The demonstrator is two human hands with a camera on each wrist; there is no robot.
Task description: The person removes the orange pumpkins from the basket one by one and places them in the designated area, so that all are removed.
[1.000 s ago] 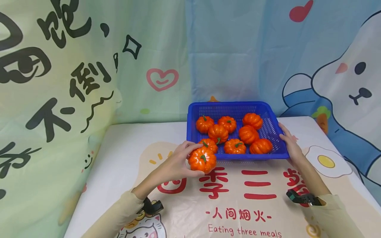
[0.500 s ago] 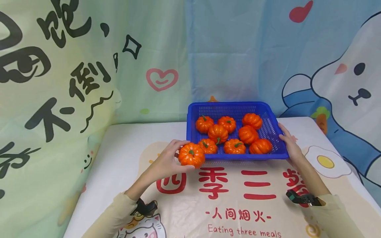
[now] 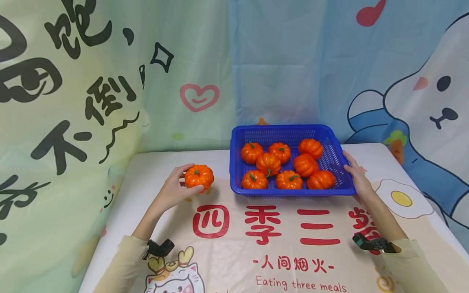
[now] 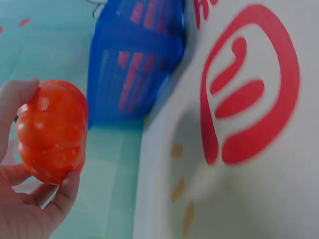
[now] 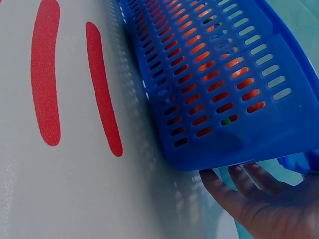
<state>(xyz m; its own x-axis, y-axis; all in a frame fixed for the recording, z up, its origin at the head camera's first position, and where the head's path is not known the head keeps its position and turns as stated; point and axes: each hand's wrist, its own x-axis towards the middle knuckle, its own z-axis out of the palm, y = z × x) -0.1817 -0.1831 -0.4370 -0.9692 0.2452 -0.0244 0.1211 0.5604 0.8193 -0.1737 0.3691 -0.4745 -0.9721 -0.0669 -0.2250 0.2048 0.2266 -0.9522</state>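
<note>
In the head view my left hand (image 3: 171, 188) holds a small orange pumpkin (image 3: 199, 179) with a green stem, above the table to the left of the blue basket (image 3: 293, 192). The left wrist view shows thumb and fingers curled round the sides of this pumpkin (image 4: 52, 132). My right hand (image 3: 359, 179) rests against the basket's right side. Up close in the right wrist view, its fingertips touch the slotted blue wall just below the rim, with the fingers fairly straight. Several similar pumpkins (image 3: 268, 164) lie inside the basket.
A white table (image 3: 154, 171) bears a printed cloth with red characters (image 3: 210, 221) and a cat picture (image 3: 176, 280). Behind stands a curtain (image 3: 275, 61) with cartoon prints, close to the basket's back edge. Both wrists wear black camera mounts.
My left hand has carried the pumpkin leftward, from over the basket's front left corner to the table area left of it. The right hand and basket have stayed put.
</note>
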